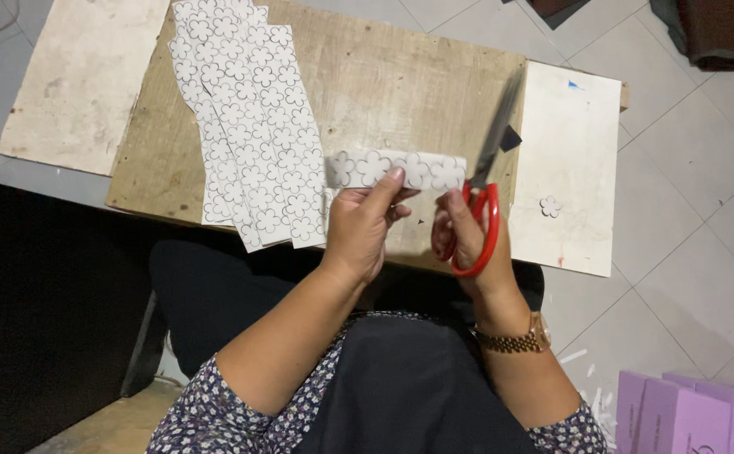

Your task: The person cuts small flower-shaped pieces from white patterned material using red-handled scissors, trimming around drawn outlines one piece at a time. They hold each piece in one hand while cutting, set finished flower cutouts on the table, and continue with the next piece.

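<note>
My left hand (365,223) pinches a white paper strip (396,170) printed with flower outlines, thumb on its lower edge. My right hand (466,234) grips red-handled scissors (486,181), whose dark blades point up and away, at the strip's right end. Both hands hover over the near edge of a worn wooden board (384,84). A stack of white strips with the same flower pattern (249,118) lies on the board to the left of my hands.
A pale board (570,168) on the right carries a single cut-out flower (550,206). Another pale board (81,80) lies at the far left. Purple sheets (686,416) lie on the tiled floor at lower right, with paper scraps nearby.
</note>
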A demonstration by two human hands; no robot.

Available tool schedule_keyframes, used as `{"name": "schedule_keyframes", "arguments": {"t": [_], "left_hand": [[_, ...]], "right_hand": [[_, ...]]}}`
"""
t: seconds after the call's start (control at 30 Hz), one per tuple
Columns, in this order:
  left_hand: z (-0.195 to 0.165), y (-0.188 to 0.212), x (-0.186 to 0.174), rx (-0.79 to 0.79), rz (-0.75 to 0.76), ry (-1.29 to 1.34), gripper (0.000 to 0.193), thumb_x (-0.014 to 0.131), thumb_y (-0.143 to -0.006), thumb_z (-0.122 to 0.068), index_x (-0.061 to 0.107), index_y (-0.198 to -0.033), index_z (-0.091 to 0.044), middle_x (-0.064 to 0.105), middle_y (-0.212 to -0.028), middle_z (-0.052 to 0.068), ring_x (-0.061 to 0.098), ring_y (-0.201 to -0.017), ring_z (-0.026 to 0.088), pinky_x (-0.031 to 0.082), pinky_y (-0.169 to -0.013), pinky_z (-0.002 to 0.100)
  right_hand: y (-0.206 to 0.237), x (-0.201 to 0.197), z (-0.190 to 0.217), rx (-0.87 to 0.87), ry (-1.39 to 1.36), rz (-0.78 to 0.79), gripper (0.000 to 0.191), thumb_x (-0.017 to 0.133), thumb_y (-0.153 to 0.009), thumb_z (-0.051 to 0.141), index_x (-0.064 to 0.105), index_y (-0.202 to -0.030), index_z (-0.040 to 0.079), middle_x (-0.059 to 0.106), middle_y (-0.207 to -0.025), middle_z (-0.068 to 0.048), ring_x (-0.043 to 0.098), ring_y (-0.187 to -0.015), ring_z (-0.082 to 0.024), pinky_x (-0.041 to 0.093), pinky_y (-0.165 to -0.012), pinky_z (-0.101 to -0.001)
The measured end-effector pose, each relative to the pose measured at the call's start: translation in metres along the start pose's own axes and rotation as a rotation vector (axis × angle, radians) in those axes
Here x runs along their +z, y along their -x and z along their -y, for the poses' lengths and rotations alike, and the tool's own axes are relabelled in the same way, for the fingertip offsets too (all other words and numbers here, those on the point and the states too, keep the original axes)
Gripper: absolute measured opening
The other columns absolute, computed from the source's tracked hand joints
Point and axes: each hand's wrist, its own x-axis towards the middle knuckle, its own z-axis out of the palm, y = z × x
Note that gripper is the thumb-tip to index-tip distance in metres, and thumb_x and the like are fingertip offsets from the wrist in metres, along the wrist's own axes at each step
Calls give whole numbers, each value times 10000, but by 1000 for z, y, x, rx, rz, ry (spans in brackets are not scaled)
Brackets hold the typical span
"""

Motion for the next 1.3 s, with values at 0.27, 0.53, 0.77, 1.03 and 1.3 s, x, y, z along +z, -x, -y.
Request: {"name": "schedule_keyframes", "arguments": {"t": [0.27,0.53,0.77,1.03,1.3], "left_hand": [[-19,-6,-2,108,-149,180,245,724,-964,-236,726,-952,8,752,-949,105,747,-979,190,580,-786,316],[-23,11,11,197,-103,-30,273,702,-977,-247,757,-992,19,781,-961,110,766,-938,181,529,-701,263],[-29,16,16,238,-98,-122,272,693,-985,-257,770,-986,4,799,-958,101,767,-942,154,480,-656,230],[-28,15,16,246,-89,-93,271,692,-988,-245,765,-984,16,794,-965,113,772,-956,170,476,-656,230],[-27,13,15,220,-104,-73,268,696,-992,-233,759,-971,27,785,-947,121,774,-954,197,490,-661,236]], "right_hand": [[24,8,-15,-25,273,443,430,505,-1055,434,560,-1204,34,595,-980,-25,590,-855,-108,517,-776,-247],[25,12,2,-75,386,450,622,478,-996,651,555,-1127,47,547,-857,0,546,-750,-88,494,-688,-238],[28,15,7,-76,370,430,671,482,-968,704,559,-1080,47,535,-825,8,527,-701,-80,471,-634,-226],[29,15,7,-45,351,409,633,480,-974,687,554,-1028,60,518,-782,11,510,-657,-77,455,-590,-224],[28,16,3,-26,331,371,506,451,-1042,559,544,-919,78,506,-743,16,496,-583,-72,439,-524,-222]]}}
